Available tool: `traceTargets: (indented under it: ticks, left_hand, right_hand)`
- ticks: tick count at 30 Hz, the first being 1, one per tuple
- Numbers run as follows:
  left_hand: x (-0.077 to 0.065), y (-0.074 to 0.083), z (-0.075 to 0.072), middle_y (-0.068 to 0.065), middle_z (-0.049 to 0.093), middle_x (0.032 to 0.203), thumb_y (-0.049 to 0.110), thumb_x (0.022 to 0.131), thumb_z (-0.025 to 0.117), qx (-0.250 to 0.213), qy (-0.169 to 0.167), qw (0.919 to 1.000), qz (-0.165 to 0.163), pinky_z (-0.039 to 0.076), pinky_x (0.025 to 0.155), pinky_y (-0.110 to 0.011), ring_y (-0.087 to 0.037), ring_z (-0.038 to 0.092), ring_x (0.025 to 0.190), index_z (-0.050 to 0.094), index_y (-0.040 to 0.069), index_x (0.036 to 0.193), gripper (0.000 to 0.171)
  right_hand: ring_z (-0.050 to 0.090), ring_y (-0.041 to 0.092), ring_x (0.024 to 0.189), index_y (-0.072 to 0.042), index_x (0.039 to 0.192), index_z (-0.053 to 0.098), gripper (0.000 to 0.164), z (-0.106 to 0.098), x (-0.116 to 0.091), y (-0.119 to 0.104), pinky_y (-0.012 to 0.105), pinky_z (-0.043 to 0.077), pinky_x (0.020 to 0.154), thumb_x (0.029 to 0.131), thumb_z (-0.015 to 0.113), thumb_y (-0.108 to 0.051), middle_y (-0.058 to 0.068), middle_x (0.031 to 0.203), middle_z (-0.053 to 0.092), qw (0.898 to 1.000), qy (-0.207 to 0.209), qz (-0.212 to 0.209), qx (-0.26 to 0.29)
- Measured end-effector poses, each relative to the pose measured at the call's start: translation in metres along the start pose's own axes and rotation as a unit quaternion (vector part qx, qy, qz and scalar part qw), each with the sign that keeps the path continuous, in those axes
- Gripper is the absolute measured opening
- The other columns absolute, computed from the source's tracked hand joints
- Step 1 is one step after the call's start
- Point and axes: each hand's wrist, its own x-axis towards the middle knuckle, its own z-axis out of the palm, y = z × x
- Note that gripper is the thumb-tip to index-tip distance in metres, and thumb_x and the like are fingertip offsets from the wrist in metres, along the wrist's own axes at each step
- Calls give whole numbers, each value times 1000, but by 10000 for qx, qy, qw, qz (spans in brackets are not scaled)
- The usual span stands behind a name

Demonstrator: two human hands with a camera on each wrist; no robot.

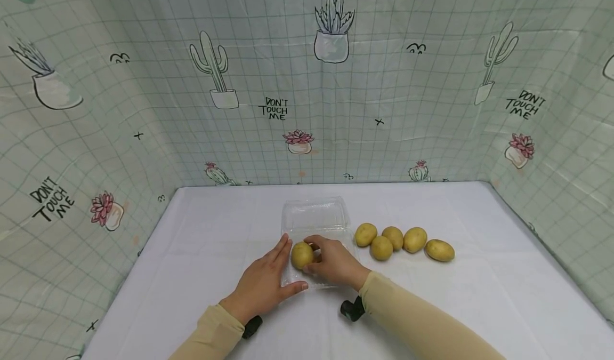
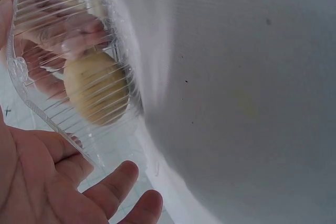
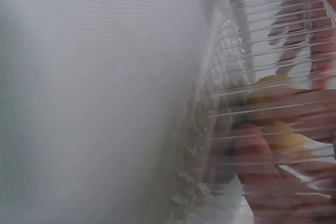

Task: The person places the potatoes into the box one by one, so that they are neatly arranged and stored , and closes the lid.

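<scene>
A clear plastic clamshell container (image 1: 314, 214) lies with its lid folded back, away from me. Inside its base, toward the left side, is a yellow potato (image 1: 301, 255). My right hand (image 1: 336, 263) reaches in from the right and grips that potato between thumb and fingers. Along the container's left side rests my left hand (image 1: 263, 286), fingers extended and thumb at the front edge. Through the ribbed plastic wall the left wrist view shows the potato (image 2: 97, 90) with right-hand fingers on it. In the right wrist view the right hand (image 3: 265, 177) appears blurred behind the same kind of ribs.
Several more potatoes (image 1: 415, 240) sit in a loose group right of the container, on a white-covered table (image 1: 220, 216). A patterned curtain (image 1: 249, 82) surrounds the table at the back and sides. Dark wrist devices (image 1: 352, 309) show below the wrists.
</scene>
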Motion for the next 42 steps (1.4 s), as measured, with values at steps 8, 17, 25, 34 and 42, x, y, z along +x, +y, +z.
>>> traceTargets:
  ticks: [8, 17, 25, 34, 42]
  left_hand:
    - [0, 0, 0, -16, 22, 162, 66, 91, 57, 13, 34, 10000, 71, 44, 103, -49, -31, 38, 140, 33, -4, 153, 96]
    - [0, 1, -1, -15, 23, 162, 65, 91, 58, -10, 77, 10000, 28, 44, 103, -49, -32, 39, 140, 34, -4, 153, 96]
    - [0, 2, -2, -16, 23, 162, 65, 91, 58, 32, 48, 10000, 81, 44, 103, -48, -31, 39, 140, 34, -5, 152, 96]
    - [0, 3, -3, -15, 23, 162, 65, 91, 58, 21, 6, 10000, 6, 44, 102, -48, -32, 40, 139, 32, -4, 153, 96]
    - [0, 2, -3, -15, 24, 162, 66, 91, 58, 9, 34, 10000, 41, 44, 102, -48, -32, 40, 139, 32, -4, 153, 97]
  right_hand:
    - [66, 23, 106, -5, 137, 54, 59, 2, 3, -1, 38, 54, 88, 86, 81, -16, 14, 125, 65, 9999, -5, 43, 114]
    - [66, 24, 108, -5, 136, 53, 60, 3, 6, -1, 39, 53, 90, 85, 82, -18, 14, 127, 65, 9999, -11, 52, 132]
    - [67, 19, 100, -3, 136, 55, 60, 0, 5, 1, 33, 55, 84, 84, 83, -19, 10, 122, 66, 9995, -7, -61, -307]
    - [67, 13, 90, -1, 136, 55, 64, -3, 3, 2, 27, 55, 79, 82, 85, -18, 10, 124, 65, 9990, -54, -155, -420]
    - [68, 14, 92, 0, 136, 56, 63, -4, 3, 3, 28, 55, 80, 82, 84, -16, 11, 126, 64, 9989, -76, -184, -417]
